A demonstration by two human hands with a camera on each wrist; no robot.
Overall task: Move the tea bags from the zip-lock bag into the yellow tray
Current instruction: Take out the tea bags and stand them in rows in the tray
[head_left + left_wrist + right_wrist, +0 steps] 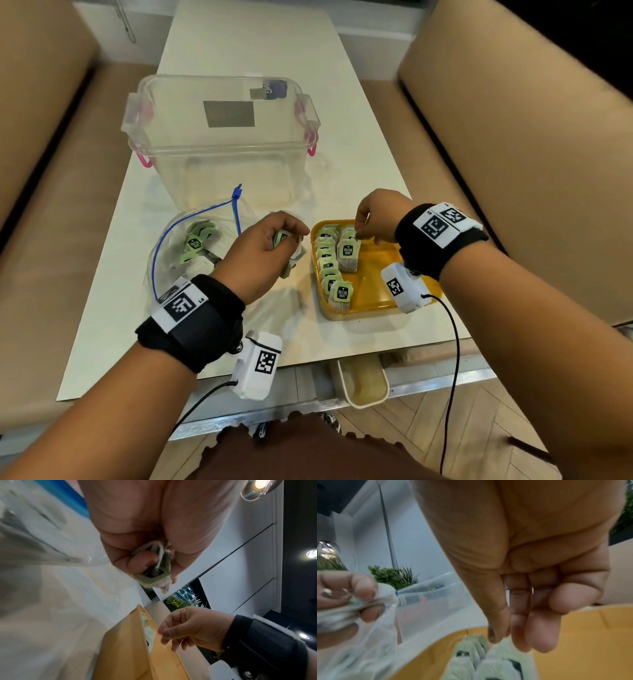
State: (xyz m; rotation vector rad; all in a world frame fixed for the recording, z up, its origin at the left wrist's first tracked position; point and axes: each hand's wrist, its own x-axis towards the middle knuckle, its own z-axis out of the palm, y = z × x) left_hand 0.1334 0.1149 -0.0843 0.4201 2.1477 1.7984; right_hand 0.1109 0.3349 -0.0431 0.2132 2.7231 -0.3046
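Note:
A zip-lock bag (pixel 171 260) with a blue seal lies open on the white table, and several green-tagged tea bags (pixel 195 241) are still inside. My left hand (pixel 284 240) hovers between the bag and the yellow tray (pixel 373 294), gripping a bunch of tea bags (pixel 152 577). The tray holds rows of upright tea bags (pixel 327 263) along its left side; its right half is bare. Over the tray's far end, my right hand (pixel 359 234) pinches the top of a tea bag (pixel 347 253) standing in the second row. The right wrist view shows the thumb and fingertips (pixel 518 642) meeting just above the bags (pixel 471 650).
A clear plastic box (pixel 222 137) with pink latches stands behind the bag and tray. Tan benches (pixel 513 137) run along both sides of the table. A small beige bin (pixel 363 380) hangs below the table's front edge. Cables trail from both wrist cameras.

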